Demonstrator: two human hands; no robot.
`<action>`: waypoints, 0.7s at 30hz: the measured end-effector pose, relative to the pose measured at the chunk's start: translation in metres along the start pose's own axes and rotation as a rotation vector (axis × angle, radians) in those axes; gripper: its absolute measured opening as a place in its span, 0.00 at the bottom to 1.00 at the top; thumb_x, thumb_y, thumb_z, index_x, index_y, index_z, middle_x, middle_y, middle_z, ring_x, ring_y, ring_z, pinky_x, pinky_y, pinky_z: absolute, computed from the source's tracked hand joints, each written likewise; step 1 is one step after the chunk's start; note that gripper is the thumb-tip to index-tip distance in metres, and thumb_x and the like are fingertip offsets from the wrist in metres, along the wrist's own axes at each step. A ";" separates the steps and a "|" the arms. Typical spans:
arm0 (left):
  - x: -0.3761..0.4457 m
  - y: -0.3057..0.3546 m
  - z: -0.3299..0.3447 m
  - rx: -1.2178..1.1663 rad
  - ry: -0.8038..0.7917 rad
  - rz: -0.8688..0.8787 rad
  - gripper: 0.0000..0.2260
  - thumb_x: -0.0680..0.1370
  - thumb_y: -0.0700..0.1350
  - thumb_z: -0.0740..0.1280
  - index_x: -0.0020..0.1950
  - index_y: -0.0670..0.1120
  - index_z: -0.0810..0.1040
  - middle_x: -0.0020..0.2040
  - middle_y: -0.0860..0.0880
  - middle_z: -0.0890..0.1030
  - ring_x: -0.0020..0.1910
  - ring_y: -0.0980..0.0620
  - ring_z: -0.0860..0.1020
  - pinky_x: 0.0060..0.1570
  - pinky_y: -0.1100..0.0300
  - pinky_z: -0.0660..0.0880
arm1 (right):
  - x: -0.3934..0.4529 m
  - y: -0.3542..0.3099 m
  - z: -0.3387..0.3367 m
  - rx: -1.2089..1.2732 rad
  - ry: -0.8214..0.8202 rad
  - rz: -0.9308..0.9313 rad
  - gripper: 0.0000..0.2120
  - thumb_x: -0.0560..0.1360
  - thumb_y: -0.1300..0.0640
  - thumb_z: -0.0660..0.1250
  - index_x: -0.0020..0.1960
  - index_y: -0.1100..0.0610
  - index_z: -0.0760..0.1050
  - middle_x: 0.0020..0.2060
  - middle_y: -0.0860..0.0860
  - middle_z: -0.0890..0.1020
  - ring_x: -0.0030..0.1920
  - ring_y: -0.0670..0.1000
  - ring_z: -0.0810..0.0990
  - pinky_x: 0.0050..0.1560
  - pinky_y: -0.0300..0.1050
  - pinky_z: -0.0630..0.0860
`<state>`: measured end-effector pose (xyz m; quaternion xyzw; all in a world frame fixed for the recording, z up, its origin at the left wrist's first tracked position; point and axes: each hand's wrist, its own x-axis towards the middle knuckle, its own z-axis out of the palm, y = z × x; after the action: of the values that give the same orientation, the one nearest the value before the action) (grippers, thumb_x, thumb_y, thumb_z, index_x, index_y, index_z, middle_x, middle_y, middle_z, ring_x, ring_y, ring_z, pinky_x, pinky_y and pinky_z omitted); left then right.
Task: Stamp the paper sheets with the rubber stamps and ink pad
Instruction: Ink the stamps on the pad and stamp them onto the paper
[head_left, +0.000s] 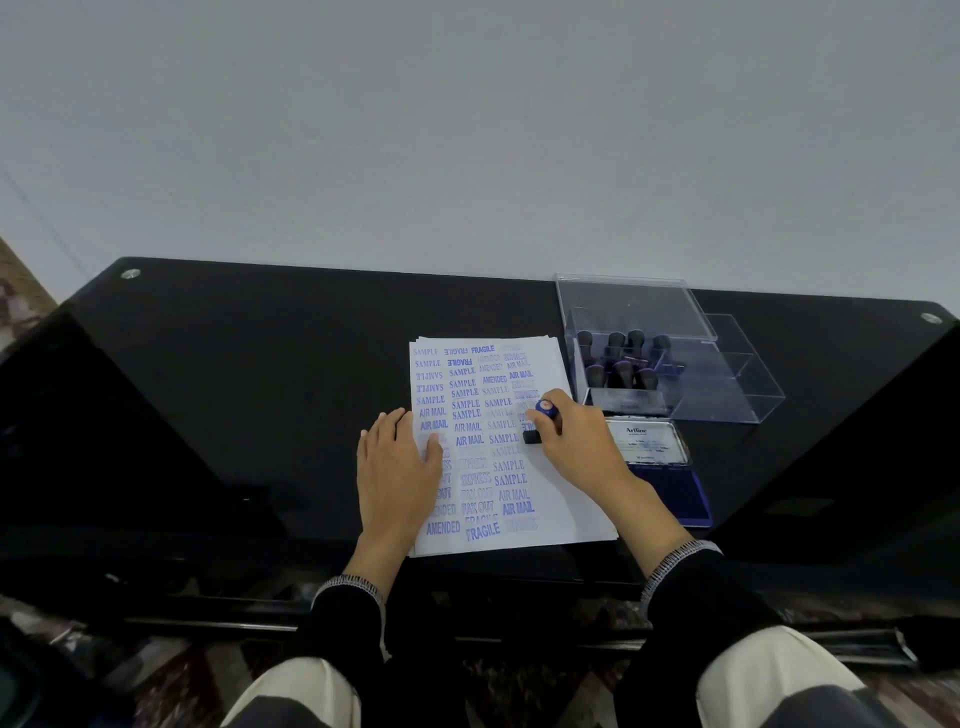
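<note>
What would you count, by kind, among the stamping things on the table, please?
Stamp in the right hand: 1
Stamps in the clear box: about 7, dark and overlapping, so not certain
Ink pad, lid open: 1
Paper stack, under the left hand: 1
Total: about 11, box included

I see a black glass tabletop (260, 389) against a pale wall (467, 130), patterned carpet (23, 291) past its left edge.

Matt white paper sheets (511, 452) lie on a glossy black glass table (260, 364) beside a clear plastic box (675, 353).
</note>
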<state>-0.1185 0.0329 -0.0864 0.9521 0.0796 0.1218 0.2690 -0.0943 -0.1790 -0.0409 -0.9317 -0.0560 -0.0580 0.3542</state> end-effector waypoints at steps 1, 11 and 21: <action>0.000 0.000 0.000 0.001 0.001 0.001 0.22 0.81 0.54 0.59 0.72 0.44 0.68 0.72 0.48 0.70 0.74 0.48 0.63 0.76 0.49 0.55 | 0.001 0.001 0.000 0.014 -0.006 0.014 0.08 0.80 0.54 0.63 0.53 0.59 0.73 0.35 0.53 0.78 0.33 0.52 0.77 0.33 0.40 0.71; 0.001 0.000 0.000 0.022 0.022 0.015 0.21 0.81 0.54 0.60 0.70 0.44 0.70 0.70 0.48 0.71 0.72 0.48 0.65 0.74 0.48 0.58 | -0.001 0.013 -0.035 0.589 0.296 0.339 0.10 0.82 0.56 0.57 0.48 0.61 0.73 0.32 0.54 0.78 0.34 0.49 0.77 0.44 0.45 0.79; 0.002 0.000 0.000 0.026 0.035 0.021 0.21 0.81 0.54 0.60 0.70 0.44 0.70 0.70 0.47 0.71 0.72 0.48 0.66 0.74 0.50 0.58 | -0.006 0.018 -0.032 0.694 0.272 0.434 0.10 0.83 0.56 0.56 0.53 0.60 0.73 0.34 0.55 0.78 0.35 0.50 0.77 0.54 0.58 0.80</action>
<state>-0.1170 0.0335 -0.0859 0.9540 0.0758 0.1405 0.2538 -0.1001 -0.2140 -0.0299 -0.7313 0.1721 -0.0822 0.6548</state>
